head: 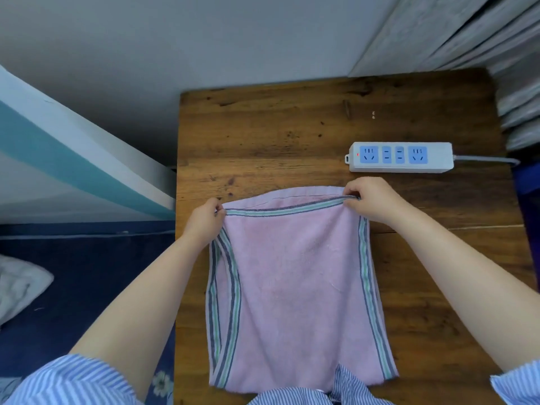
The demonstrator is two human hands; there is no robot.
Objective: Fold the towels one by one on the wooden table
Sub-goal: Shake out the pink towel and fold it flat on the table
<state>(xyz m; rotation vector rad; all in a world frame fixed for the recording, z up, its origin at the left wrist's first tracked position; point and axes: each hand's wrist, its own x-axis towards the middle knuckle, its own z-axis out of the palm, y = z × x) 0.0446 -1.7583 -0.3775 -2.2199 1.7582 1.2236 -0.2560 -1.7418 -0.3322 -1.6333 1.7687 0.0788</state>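
A pink towel with grey and green striped borders lies doubled over on the wooden table, reaching from the middle to the near edge. My left hand pinches the upper layer's far left corner. My right hand pinches its far right corner. The striped top hem sags between the two hands, just short of the lower layer's far edge, which shows beyond it.
A white power strip with blue sockets lies on the table just beyond my right hand, its cable running off to the right. A grey curtain hangs at the far right. A bed with dark blue bedding borders the table's left side.
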